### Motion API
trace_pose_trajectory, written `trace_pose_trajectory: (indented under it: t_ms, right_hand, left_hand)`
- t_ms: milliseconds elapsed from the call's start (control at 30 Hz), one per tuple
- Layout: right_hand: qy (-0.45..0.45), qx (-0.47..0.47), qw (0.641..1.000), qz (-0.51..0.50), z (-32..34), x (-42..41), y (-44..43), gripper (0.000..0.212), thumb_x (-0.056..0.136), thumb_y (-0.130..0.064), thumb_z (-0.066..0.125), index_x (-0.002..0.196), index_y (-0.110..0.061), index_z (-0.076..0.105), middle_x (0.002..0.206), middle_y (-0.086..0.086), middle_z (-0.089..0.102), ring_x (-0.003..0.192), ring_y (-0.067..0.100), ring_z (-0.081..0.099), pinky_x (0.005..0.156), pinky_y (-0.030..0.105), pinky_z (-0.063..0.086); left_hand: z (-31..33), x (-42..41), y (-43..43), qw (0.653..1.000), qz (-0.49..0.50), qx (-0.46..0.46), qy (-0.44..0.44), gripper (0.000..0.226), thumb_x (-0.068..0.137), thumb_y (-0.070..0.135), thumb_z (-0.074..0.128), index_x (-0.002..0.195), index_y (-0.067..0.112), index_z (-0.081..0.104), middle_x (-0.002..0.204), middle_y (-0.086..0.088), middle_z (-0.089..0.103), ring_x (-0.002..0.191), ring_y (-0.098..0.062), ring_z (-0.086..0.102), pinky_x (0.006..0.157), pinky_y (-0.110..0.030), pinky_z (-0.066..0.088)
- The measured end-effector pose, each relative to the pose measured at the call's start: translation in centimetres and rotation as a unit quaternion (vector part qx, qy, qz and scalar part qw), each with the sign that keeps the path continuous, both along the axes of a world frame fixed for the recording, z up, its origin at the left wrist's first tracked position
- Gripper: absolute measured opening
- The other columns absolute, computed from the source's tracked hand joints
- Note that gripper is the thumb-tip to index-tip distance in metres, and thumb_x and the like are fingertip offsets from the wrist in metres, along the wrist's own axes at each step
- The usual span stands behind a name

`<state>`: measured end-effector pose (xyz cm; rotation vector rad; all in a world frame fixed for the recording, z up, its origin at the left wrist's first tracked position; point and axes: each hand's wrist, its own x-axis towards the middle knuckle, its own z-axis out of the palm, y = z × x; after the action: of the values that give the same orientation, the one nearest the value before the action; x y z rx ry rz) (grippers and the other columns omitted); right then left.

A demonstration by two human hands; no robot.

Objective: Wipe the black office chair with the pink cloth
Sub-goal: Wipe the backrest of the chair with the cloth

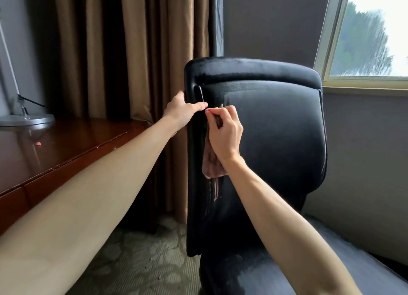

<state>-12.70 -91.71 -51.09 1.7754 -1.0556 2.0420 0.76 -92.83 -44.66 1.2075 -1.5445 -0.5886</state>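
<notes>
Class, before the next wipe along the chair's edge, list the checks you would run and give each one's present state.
1. Left hand steadies the backrest edge of the black office chair: ok.
2. Right hand grips the pink cloth: ok.
3. Cloth pressed flat on the seam: not ok, most hangs loose.
4. Cloth clean enough: cannot tell.
5. Wooden desk clear of the arm's path: ok.

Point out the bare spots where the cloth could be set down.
The desk is mostly bare between the lamp base and the curtain, apart from a small pink speck. The chair seat is free. Both hands crowd the backrest's left edge.
</notes>
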Motion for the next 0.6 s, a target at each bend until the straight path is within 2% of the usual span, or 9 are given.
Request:
trace_pose_trajectory:
  t_ms: [167, 233, 333, 433, 600]
  right_hand:
    - [0.046, -0.045, 0.997, -0.030, -3.4, -0.1, 0.1, 0.010, 0.091, -0.008, 0.067, 0.095, -0.001, 0.073, 0.087, 0.007, 0.061, 0.076, 0.018, 0.060, 0.069, 0.028, 0.053]
    - [0.041, -0.046, 0.998, -0.028, -5.8, -0.9, 0.8, 0.009, 0.091, -0.006, 0.067, 0.093, 0.000, 0.073, 0.085, 0.006, 0.060, 0.073, 0.017, 0.060, 0.066, 0.032, 0.054]
    - [0.030, -0.020, 0.999, -0.019, -7.4, -1.1, 1.8, 0.008, 0.090, -0.005, 0.067, 0.090, 0.000, 0.073, 0.084, 0.005, 0.060, 0.072, 0.016, 0.059, 0.065, 0.031, 0.053]
    - [0.022, -0.015, 0.999, -0.022, -5.1, -0.7, 1.5, 0.008, 0.090, -0.005, 0.067, 0.091, 0.000, 0.073, 0.084, 0.006, 0.060, 0.073, 0.016, 0.059, 0.066, 0.030, 0.053]
    - [0.030, -0.018, 0.999, -0.023, -2.5, -0.2, 0.5, 0.010, 0.091, -0.006, 0.066, 0.092, 0.001, 0.073, 0.083, 0.007, 0.060, 0.070, 0.019, 0.059, 0.063, 0.027, 0.050]
  left_hand:
    - [-0.4, 0.0, 0.5, 1.000, -0.002, -0.014, -0.011, 0.076, 0.069, 0.057, 0.073, 0.133, 0.023, 0.053, 0.130, 0.002, 0.062, 0.119, -0.019, 0.058, 0.106, -0.040, 0.045]
    - [-0.5, 0.1, 0.5, 1.000, -0.002, -0.013, -0.016, 0.085, 0.067, 0.062, 0.072, 0.138, 0.022, 0.049, 0.136, 0.002, 0.059, 0.124, -0.020, 0.055, 0.109, -0.040, 0.042]
    - [-0.8, 0.1, 0.6, 1.000, 0.009, -0.001, -0.018, 0.113, 0.051, 0.076, 0.069, 0.147, 0.022, 0.041, 0.143, 0.001, 0.053, 0.131, -0.020, 0.050, 0.111, -0.042, 0.040]
    - [-0.6, -0.3, 0.9, 1.000, 0.020, 0.006, -0.018, 0.114, 0.048, 0.077, 0.067, 0.145, 0.021, 0.043, 0.140, 0.000, 0.056, 0.128, -0.021, 0.053, 0.109, -0.041, 0.042]
    - [-0.8, -0.7, 1.1, 0.999, 0.044, 0.021, -0.019, 0.101, 0.073, 0.060, 0.074, 0.154, 0.016, 0.031, 0.151, -0.005, 0.045, 0.137, -0.025, 0.044, 0.114, -0.040, 0.036]
